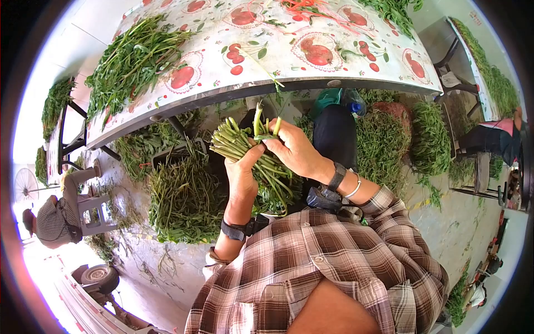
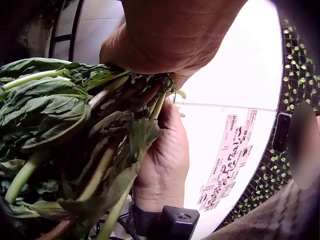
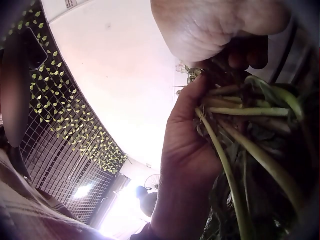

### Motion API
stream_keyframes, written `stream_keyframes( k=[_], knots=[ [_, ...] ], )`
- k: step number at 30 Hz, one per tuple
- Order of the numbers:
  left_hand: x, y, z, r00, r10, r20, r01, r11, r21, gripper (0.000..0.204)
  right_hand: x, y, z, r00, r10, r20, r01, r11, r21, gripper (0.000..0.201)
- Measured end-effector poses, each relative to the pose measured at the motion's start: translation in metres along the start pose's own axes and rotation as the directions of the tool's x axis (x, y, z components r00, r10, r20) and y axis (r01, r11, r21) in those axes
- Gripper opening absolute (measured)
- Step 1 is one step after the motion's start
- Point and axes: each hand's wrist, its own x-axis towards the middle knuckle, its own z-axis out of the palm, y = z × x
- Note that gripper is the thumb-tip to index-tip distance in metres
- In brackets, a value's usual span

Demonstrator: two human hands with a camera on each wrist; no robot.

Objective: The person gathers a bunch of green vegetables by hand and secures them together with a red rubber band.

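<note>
My left hand grips a thick bundle of leafy green stems, its thumb across them and the cut ends pointing up and left. The leaves hang below toward my lap, and in the left wrist view broad, partly wilted leaves fill the left side. At the right of the bundle, my right hand pinches a pale stem between thumb and fingers. Another stem sticks up beside it. The right wrist view has the left hand wrapped round the stems, below the right hand.
In front stands a table with a fruit-print cover, holding a pile of greens and red ribbons. A crate of greens is at my left. More heaps lie at the right. One person sits far left.
</note>
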Motion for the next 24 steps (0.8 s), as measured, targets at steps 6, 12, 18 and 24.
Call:
stream_keyframes(
  k=[6,12,18,24],
  knots=[
    [0.0007,-0.0018,-0.0013,1.0,-0.011,-0.009,0.011,1.0,-0.005,0.02,0.0003,-0.0002,-0.0005,1.0,0.016,0.015,-0.016,1.0,-0.003,0.01],
    [0.0004,-0.0006,0.0003,1.0,-0.016,-0.011,0.015,1.0,-0.012,0.02,0.0008,0.0003,0.0009,1.0,-0.01,-0.003,0.01,1.0,0.016,0.01],
    [-0.0004,0.0006,0.0007,1.0,-0.021,-0.011,0.02,0.999,-0.029,0.02,0.0002,0.0016,0.0019,1.0,0.009,-0.004,-0.009,0.999,0.034,0.009],
    [0.0008,-0.0003,-0.0018,1.0,0.002,-0.026,-0.004,0.999,-0.04,0.02,-0.0015,0.0032,0.0023,0.999,0.042,-0.01,-0.042,0.998,0.041,0.01]
  ],
)
